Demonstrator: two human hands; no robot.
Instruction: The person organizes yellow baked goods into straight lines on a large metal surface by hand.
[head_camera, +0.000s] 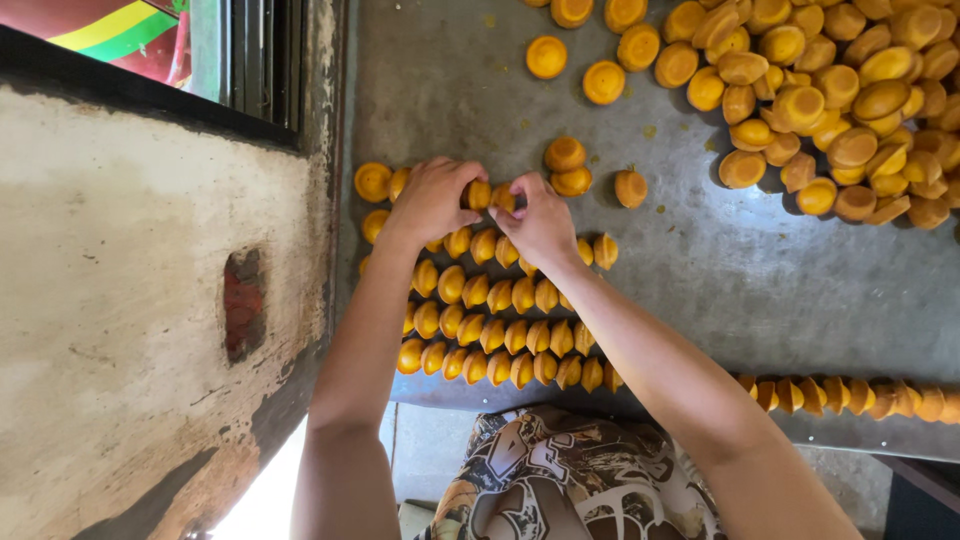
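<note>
Orange cakes (478, 193) pinched by both left hand (432, 200) and right hand (543, 225) fingers.

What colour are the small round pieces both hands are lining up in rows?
Orange-yellow pieces, darker orange-brown on their flat faces; head view shows them best.

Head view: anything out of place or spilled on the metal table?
Mostly tidy. Both hands, left hand and right hand, work at the top row of on-edge cakes. Three loose cakes lie beside it, apart from the big pile. Small yellow crumbs dot the table.

Bare forearms, no sleeves; brown-black-cream patterned garment (560, 480) over lap.
</note>
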